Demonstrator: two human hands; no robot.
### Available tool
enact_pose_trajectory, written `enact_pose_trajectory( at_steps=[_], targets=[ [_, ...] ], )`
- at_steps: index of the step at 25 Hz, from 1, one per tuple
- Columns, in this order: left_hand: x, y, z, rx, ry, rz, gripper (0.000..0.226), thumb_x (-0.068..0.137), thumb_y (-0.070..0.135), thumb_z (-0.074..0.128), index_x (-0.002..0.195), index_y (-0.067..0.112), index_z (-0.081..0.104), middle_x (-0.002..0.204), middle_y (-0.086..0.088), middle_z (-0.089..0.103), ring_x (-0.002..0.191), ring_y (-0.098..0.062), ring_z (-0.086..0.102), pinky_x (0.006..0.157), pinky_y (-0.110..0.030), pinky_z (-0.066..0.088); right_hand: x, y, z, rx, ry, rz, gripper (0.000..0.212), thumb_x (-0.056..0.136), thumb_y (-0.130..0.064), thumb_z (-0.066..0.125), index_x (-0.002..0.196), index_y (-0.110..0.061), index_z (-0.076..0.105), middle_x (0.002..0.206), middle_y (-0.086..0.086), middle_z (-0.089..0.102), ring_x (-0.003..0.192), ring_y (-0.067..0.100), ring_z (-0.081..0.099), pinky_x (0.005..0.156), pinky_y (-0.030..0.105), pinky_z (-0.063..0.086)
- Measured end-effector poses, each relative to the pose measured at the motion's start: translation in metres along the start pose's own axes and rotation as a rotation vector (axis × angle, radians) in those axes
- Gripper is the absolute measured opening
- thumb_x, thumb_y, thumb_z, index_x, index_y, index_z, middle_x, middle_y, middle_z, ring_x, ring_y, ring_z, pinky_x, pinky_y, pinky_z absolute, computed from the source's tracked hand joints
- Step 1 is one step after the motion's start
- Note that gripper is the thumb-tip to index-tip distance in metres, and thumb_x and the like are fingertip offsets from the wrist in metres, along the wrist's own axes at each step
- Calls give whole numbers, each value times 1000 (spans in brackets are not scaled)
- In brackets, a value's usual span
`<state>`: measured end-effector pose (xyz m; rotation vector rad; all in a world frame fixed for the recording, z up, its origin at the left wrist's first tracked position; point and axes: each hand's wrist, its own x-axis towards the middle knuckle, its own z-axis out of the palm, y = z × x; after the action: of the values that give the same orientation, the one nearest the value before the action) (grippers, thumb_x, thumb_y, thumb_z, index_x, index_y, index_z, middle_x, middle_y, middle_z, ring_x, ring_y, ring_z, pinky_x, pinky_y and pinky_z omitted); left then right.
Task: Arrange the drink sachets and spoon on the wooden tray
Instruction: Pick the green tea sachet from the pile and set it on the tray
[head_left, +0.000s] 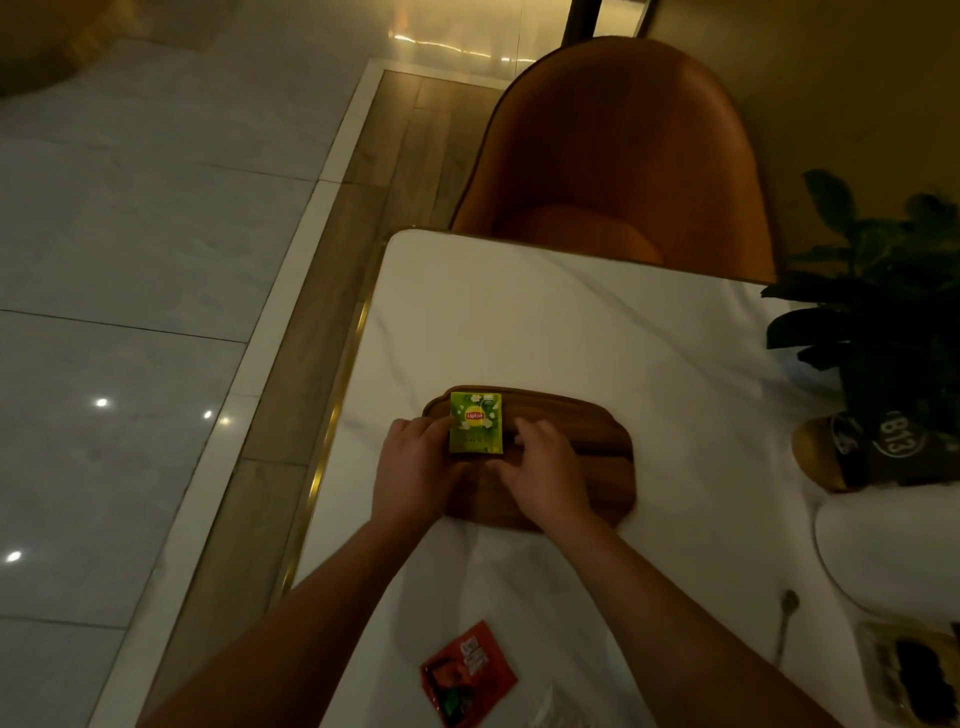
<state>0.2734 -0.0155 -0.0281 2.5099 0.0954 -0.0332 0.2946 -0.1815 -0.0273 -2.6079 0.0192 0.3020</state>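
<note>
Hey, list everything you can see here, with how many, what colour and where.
table: one, white marble, centre
tray: one, brown wood, on the table
green sachet: one, green, at the tray's far left
red sachet: one, red, on the table near the person, off the tray
spoon: one, grey, on the table right of the arms, off the tray
chair: one, orange, beyond the table
plant: one, dark green, table's right side
sign: one, dark, marked 813, under the plant
white object: one, right edge, cannot tell what
left hand: one, holds the green sachet's left edge
right hand: one, on the tray, fingers at the sachet's right edge
</note>
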Motion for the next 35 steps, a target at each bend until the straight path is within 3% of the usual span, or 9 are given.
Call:
enact_pose_trajectory(
  at_steps=[4,13,18,22,25,28,35],
  targets=[
    [4,0,8,-13,15,-16,51,79,21,80,127,11,69,117,-12,73,104,-33,59,85,-38,48,7,-4,3,-77,33,2,48,80,-37,75,118,-12,58,115,8,58,107,25,57,86,36,49],
    [12,4,17,-26,9,5,46,78,16,81,123,8,72,115,-13,73,103,-34,60,83,-39,51,15,-2,3,-75,37,-38,30,84,-32,71,106,-14,65,104,7,59,99,26,56,76,34,44],
    [15,4,18,1,37,32,39,78,14,80,116,9,75,112,-13,74,101,-35,61,76,-36,50,18,-4,2,-58,38,-46,26,83,-30,71,104,-15,66,102,6,60,98,25,56,73,31,41],
    [15,1,18,-27,32,-2,46,79,17,80,124,9,71,127,-12,68,108,-33,60,83,-37,51,18,-6,-1,4,27,-10,27,79,-40,72,93,-18,64,96,3,58,90,21,56,65,31,40],
    [16,1,18,-37,18,20,53,76,19,83,126,8,69,133,-11,66,111,-33,61,87,-37,51,19,-7,-2,54,36,30,28,82,-40,71,97,-18,66,96,1,58,89,19,57,64,30,38],
    [18,2,17,-22,8,40,49,77,21,84,123,8,71,133,-12,67,112,-33,61,88,-37,52,20,-9,0,52,31,51,27,87,-36,67,105,-17,66,103,3,59,95,21,57,68,31,43],
    [19,-2,18,-31,8,42,45,78,16,83,121,8,73,134,-13,66,115,-36,60,91,-38,50,16,-14,1,73,44,122,29,80,-42,71,96,-19,64,96,0,61,89,21,59,63,31,41]
  ],
)
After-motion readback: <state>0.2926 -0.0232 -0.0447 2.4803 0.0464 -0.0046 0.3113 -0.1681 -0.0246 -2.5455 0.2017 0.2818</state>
